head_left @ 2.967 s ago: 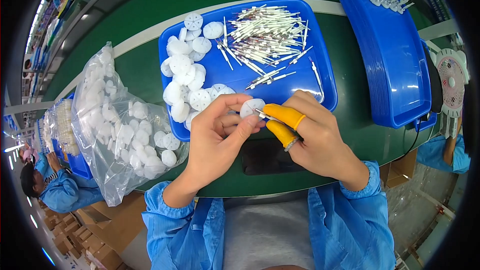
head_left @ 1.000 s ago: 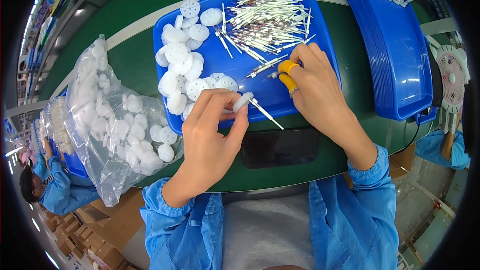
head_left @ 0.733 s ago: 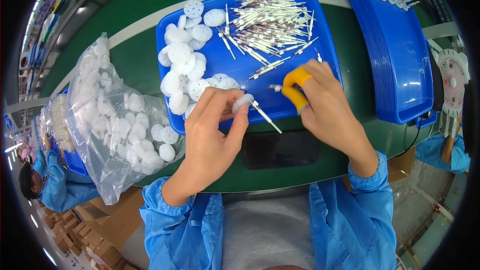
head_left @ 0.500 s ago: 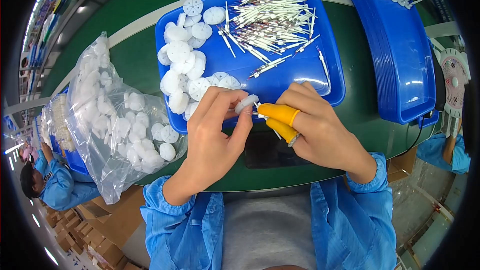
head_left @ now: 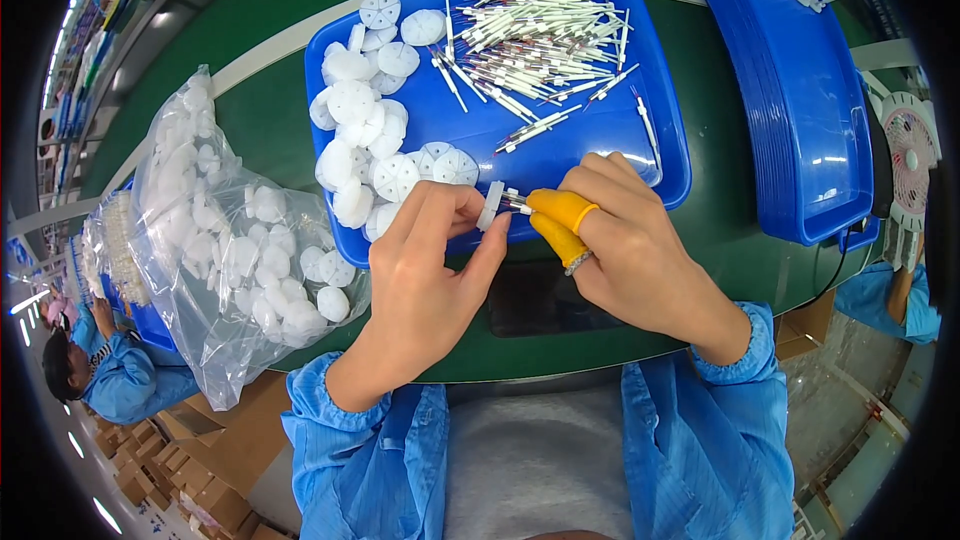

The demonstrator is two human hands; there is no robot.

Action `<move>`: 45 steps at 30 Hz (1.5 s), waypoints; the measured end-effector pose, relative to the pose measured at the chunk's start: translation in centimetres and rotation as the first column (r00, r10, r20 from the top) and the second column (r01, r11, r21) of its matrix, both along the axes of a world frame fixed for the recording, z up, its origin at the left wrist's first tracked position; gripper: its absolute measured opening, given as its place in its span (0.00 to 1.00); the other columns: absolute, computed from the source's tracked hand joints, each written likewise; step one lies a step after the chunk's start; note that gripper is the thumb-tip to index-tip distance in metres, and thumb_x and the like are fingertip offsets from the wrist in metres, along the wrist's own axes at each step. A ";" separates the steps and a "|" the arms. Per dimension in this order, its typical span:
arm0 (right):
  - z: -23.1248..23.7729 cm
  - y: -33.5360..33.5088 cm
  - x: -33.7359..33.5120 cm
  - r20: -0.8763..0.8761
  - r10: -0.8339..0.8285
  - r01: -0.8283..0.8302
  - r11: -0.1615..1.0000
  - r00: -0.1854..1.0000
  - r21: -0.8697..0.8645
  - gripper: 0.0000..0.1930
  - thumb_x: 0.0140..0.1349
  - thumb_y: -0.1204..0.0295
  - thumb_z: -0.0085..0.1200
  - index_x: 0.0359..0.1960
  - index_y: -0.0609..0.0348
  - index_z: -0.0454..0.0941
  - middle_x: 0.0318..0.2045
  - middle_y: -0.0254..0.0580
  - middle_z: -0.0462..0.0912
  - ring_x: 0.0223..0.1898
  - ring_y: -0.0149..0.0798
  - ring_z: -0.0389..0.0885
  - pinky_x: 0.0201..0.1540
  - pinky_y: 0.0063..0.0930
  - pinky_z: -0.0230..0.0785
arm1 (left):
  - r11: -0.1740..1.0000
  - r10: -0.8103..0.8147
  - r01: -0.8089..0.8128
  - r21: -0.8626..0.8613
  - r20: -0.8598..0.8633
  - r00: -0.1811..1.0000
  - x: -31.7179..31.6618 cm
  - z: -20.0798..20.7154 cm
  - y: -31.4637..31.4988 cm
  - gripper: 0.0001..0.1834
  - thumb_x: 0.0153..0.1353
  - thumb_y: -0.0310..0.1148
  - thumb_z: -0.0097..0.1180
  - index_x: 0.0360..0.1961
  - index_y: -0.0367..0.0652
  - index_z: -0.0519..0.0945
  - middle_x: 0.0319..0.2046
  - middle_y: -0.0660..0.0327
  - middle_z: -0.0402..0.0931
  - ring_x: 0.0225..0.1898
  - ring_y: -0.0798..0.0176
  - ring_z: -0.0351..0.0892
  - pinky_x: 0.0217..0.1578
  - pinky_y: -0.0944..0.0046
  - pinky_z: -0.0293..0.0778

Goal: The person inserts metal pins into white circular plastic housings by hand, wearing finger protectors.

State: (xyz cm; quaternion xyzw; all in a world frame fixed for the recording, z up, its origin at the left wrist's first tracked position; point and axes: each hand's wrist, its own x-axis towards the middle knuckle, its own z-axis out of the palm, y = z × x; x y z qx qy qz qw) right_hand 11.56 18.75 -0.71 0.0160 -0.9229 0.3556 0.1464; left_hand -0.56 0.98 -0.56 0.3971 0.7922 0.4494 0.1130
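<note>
Watching from my end through the head cam, both hands meet around lower middle of frame, just over the near rim of the blue tray (head_left: 600,135). My left hand (head_left: 425,265) has a white disc (head_left: 490,207) pinched by the edge between thumb and fingers, stood almost edge-on with a flat face toward picture right. My right hand (head_left: 635,250), with yellow finger covers (head_left: 565,208), is closed on thin white sticks (head_left: 514,201); can't tell how many, the covers hide most of them.

Key bit: the sticks' long axis runs roughly sideways, up-left from the right fingertips, pretty much square to the disc face. Left hand's nearer the disc, obviously. Tips look right at the face, but I can't tell how deep any sit.
</note>
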 end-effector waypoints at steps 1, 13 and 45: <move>0.2 -0.1 0.0 0.013 -0.031 0.031 0.999 0.999 -0.018 0.16 0.39 0.87 0.66 0.35 0.74 0.84 0.38 0.50 0.79 0.41 0.50 0.77 0.44 0.42 0.68 | 1.000 -0.005 0.005 0.007 -0.031 1.000 -0.2 0.0 0.0 0.12 0.61 0.17 0.72 0.42 0.32 0.80 0.36 0.54 0.85 0.37 0.62 0.92 0.38 0.67 0.87; -0.8 -1.1 0.2 -0.051 -0.012 0.007 0.996 0.999 -0.087 0.18 0.37 0.88 0.65 0.36 0.75 0.83 0.37 0.50 0.79 0.39 0.50 0.77 0.42 0.41 0.68 | 0.999 -0.039 0.041 0.027 -0.086 0.996 0.1 -0.3 0.0 0.10 0.60 0.19 0.70 0.41 0.34 0.81 0.37 0.54 0.80 0.34 0.54 0.89 0.34 0.62 0.84; -0.2 2.0 -0.6 0.012 -0.123 0.123 0.992 0.992 0.003 0.16 0.51 0.86 0.66 0.43 0.68 0.87 0.38 0.47 0.82 0.42 0.49 0.79 0.45 0.40 0.67 | 1.000 0.028 -0.028 0.000 0.186 0.982 -0.3 0.5 -0.4 0.08 0.68 0.20 0.64 0.48 0.32 0.83 0.41 0.52 0.82 0.40 0.55 0.89 0.42 0.61 0.88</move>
